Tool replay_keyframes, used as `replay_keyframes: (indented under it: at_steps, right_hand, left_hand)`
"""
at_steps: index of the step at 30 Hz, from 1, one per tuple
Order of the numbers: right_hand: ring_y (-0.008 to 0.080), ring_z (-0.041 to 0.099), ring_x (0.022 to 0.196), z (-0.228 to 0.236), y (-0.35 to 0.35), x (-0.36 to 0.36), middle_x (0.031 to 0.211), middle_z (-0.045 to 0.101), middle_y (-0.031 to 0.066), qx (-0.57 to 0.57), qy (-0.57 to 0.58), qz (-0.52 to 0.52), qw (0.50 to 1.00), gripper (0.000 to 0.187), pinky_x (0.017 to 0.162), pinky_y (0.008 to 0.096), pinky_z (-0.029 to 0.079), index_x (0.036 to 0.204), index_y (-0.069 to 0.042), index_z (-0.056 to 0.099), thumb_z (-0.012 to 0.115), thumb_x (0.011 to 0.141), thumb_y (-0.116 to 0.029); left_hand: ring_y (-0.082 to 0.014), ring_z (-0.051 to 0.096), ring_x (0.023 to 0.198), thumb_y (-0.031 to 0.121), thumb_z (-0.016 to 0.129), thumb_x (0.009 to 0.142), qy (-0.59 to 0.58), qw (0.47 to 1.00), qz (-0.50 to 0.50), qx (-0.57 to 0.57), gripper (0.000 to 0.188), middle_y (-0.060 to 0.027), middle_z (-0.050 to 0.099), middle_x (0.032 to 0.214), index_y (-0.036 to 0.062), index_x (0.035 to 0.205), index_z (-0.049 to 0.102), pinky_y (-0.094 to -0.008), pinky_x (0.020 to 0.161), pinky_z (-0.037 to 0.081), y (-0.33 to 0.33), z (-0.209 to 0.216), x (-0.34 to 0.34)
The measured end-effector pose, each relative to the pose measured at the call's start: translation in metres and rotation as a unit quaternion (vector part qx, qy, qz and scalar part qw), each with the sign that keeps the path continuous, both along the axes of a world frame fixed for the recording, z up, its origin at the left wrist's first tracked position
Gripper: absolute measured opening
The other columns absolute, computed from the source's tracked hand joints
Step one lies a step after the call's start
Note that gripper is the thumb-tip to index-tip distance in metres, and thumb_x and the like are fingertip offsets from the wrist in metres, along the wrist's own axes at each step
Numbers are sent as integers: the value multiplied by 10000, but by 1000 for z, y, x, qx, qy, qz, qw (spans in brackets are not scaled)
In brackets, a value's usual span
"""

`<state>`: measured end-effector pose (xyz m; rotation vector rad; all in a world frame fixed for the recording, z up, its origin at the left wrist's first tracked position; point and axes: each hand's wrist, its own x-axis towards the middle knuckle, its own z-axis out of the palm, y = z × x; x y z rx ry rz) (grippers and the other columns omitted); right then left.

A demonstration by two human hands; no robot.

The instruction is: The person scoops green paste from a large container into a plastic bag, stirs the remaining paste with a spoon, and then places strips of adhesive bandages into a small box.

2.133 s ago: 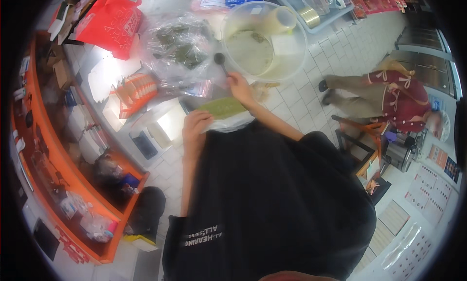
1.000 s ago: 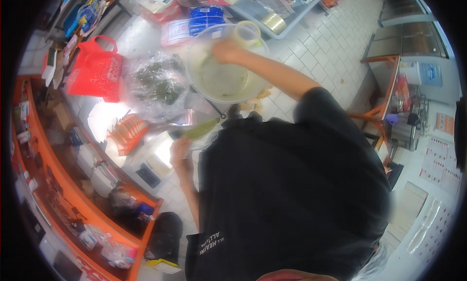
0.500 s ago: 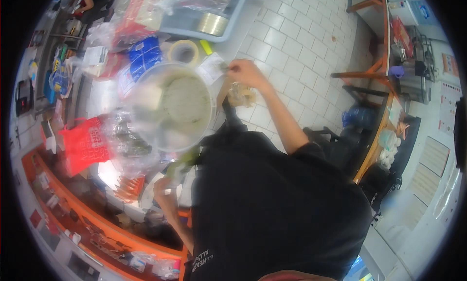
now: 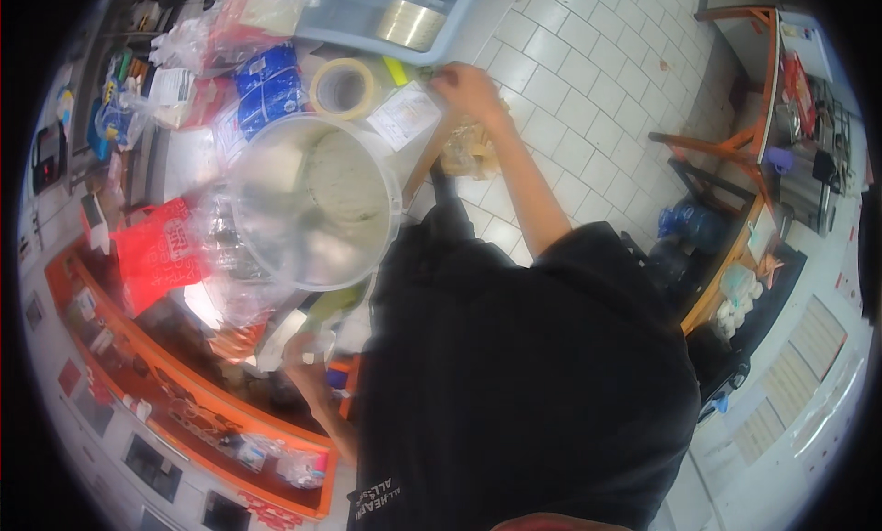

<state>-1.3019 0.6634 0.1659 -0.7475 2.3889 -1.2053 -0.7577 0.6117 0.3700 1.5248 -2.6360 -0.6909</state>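
Beside the paper [image 4: 405, 116], your right hand [image 4: 467, 90] curls, hold unclear; steady your left hand [image 4: 301, 355], grip blurred, near the green packet [image 4: 333, 302].

- Before you, near the desk's [image 4: 480, 30] right edge: tub [image 4: 356, 189].
- Behind the tub: tape roll [image 4: 316, 90].
- Right of the roll: paper sheet [image 4: 404, 116].
- Behind both: tray [image 4: 354, 44].

Brightly lit over the white floor [image 4: 570, 99], washed out by glare beside the red bag [image 4: 152, 265], dim along the orange shelf [image 4: 276, 432]. Soft and hazy around the bucket [image 4: 354, 186], smeared with blur at the clear plastic [image 4: 243, 299], near-black and low in detail across the shirt [image 4: 524, 375]. Bent toward the outer edge, fading to black at the sides.
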Motion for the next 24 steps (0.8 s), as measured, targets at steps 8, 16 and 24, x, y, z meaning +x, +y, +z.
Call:
replay_keyframes:
  at_steps: [8, 16, 24]
  right_hand:
    - [175, 573, 1197, -22, 178, 159, 1355, 600, 130, -31, -386, 195, 901, 509, 1025, 354, 451, 1376, -22, 579, 488, 1067, -417]
    - [289, 536, 1331, 95, 172, 217, 1408, 598, 135, 121, -354, 198, 906, 353, 1121, 380, 390, 1293, -31, 635, 563, 1044, -270]
    - [307, 615, 1137, 207, 15, 320, 1217, 651, 95, -84, -37, 530, 843, 207, 982, 401, 479, 1051, -86, 706, 731, 847, -110]
  left_hand:
    - [-343, 641, 1060, -57, 643, 745, 8, 998, 57, 30, 318, -137, 678, 1101, 27, 1049, 686, -431, 921, 518, 12, 22, -12]
    - [-309, 627, 997, -17, 687, 763, 106, 993, 11, -43, 220, -111, 684, 1031, 75, 959, 728, -398, 861, 501, 21, -13, 26]
    - [-287, 630, 870, -10, 785, 704, 253, 959, -58, -111, 185, -79, 633, 888, 65, 830, 673, -398, 727, 510, 16, -39, 38]
